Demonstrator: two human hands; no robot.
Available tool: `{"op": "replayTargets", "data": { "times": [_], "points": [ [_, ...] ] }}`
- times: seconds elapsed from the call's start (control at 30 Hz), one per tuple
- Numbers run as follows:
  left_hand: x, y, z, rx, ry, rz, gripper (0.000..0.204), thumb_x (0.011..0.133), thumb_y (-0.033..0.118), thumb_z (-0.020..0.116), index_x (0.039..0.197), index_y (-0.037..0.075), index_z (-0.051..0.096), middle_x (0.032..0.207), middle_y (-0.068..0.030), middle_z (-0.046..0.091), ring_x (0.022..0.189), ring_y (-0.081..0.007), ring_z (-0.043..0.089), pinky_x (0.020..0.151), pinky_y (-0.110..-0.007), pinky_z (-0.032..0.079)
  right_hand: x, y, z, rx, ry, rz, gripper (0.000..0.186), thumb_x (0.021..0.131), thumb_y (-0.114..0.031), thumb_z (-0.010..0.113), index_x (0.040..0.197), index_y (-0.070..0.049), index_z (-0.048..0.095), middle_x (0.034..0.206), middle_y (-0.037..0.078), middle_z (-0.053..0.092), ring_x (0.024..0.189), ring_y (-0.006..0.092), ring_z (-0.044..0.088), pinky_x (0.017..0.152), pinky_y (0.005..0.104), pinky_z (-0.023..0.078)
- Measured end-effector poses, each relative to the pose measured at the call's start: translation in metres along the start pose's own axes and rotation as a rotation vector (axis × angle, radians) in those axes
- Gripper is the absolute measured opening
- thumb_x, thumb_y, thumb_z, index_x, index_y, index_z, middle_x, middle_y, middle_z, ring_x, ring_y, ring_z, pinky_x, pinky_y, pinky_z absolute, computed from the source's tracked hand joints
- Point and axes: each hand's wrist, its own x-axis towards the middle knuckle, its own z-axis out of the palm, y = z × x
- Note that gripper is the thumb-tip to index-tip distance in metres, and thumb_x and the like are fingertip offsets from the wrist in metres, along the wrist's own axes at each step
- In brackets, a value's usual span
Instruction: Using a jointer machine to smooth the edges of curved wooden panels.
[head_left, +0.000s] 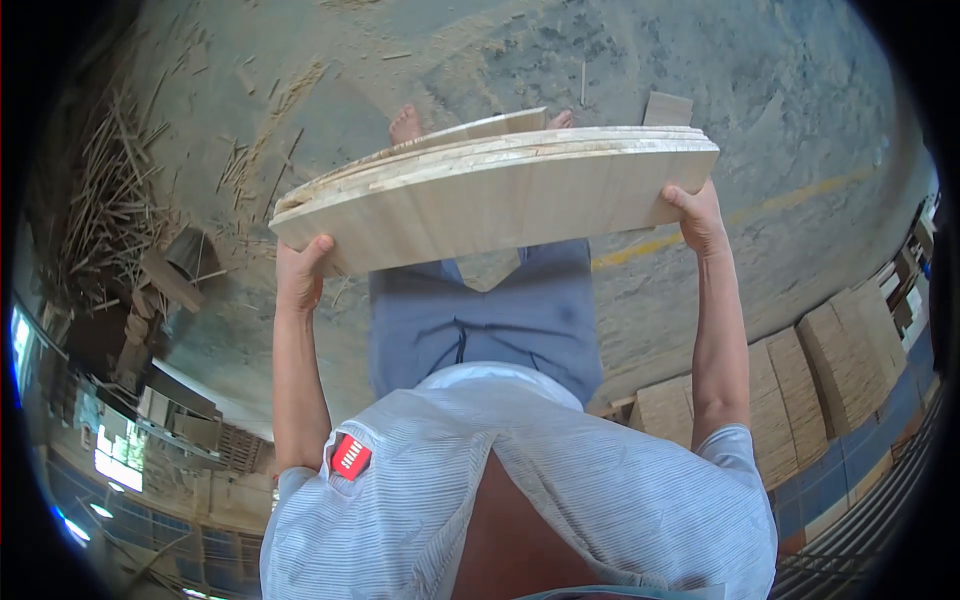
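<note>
A stack of several pale wooden boards [495, 195] is held out crosswise above my grey-blue trousers, its long layered edge uppermost and its broad front face toward me. The rearmost board sits a little askew, rising behind the others. My left hand [306, 265] is closed on the left end of the stack, thumb on the front face. My right hand [700, 215] grips the right end in the same way, its thumb also on the front. The fingers behind the boards are hidden. My bare feet [405, 125] show on the concrete floor beyond the stack.
A heap of thin wood scraps [105, 210] lies at the left, near a dark cylindrical object [185, 260]. A loose panel [665, 108] lies on the dusty floor [760, 100] beyond the boards. Stacked pale sheets [835, 360] are at the lower right, and racks and clutter at the lower left.
</note>
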Motion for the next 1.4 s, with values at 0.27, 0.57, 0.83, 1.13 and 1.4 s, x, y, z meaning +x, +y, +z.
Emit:
{"op": "replayTargets", "data": {
  "times": [0.27, 0.57, 0.83, 1.13, 1.4],
  "points": [
    [-0.178, 0.019, -0.083, -0.178, 0.237, 0.236, 0.080, 0.067, 0.029, 0.094, 0.132, 0.004, 0.055, 0.121, -0.0050, 0.065, 0.112, -0.0197, 0.061, 0.096, -0.034, 0.049, -0.044, -0.108, 0.094, -0.124, -0.291, -0.210, 0.080, 0.070, -0.035, 0.090, 0.131, 0.002, 0.054, 0.118, 0.009, 0.065, 0.108, 0.0189, 0.060, 0.093, 0.0330, 0.047],
    [-0.390, -0.151, -0.043, -0.490, 0.754, 0.355, 0.079, 0.069, 0.026, 0.093, 0.134, 0.005, 0.054, 0.124, -0.0061, 0.063, 0.115, -0.0184, 0.059, 0.099, -0.035, 0.049, -0.085, -0.161, 0.217, -0.461, -0.880, -0.222, 0.062, 0.076, -0.027, 0.081, 0.124, 0.003, 0.058, 0.111, 0.009, 0.067, 0.101, 0.0194, 0.063, 0.091, 0.0349, 0.051],
    [-0.532, -0.293, -0.015, -0.868, 0.906, 0.387, 0.065, 0.075, 0.022, 0.087, 0.130, 0.004, 0.057, 0.117, -0.0073, 0.067, 0.105, -0.0191, 0.065, 0.093, -0.037, 0.053, -0.203, -0.111, 0.360, -0.676, -1.200, -0.199, 0.050, 0.083, -0.024, 0.078, 0.122, 0.004, 0.061, 0.107, 0.009, 0.070, 0.092, 0.0209, 0.068, 0.082, 0.0347, 0.055],
    [-0.644, -0.488, -0.069, -1.126, 1.059, 0.392, 0.057, 0.080, 0.027, 0.083, 0.125, 0.000, 0.060, 0.112, -0.0085, 0.068, 0.099, -0.0187, 0.066, 0.087, -0.035, 0.054, -0.357, 0.043, 0.537, -1.196, -1.414, -0.172, 0.064, 0.082, -0.044, 0.080, 0.124, 0.001, 0.062, 0.109, 0.009, 0.070, 0.093, 0.0182, 0.069, 0.080, 0.0352, 0.056],
    [-0.728, -0.584, -0.158, -1.070, 1.256, 0.343, 0.056, 0.087, 0.037, 0.077, 0.125, -0.001, 0.061, 0.113, -0.0081, 0.068, 0.100, -0.0208, 0.066, 0.088, -0.036, 0.052, -0.464, 0.146, 0.662, -1.262, -1.485, -0.022, 0.059, 0.085, -0.045, 0.077, 0.124, -0.002, 0.063, 0.111, 0.008, 0.070, 0.095, 0.0186, 0.069, 0.085, 0.0359, 0.055]
  ]
}}
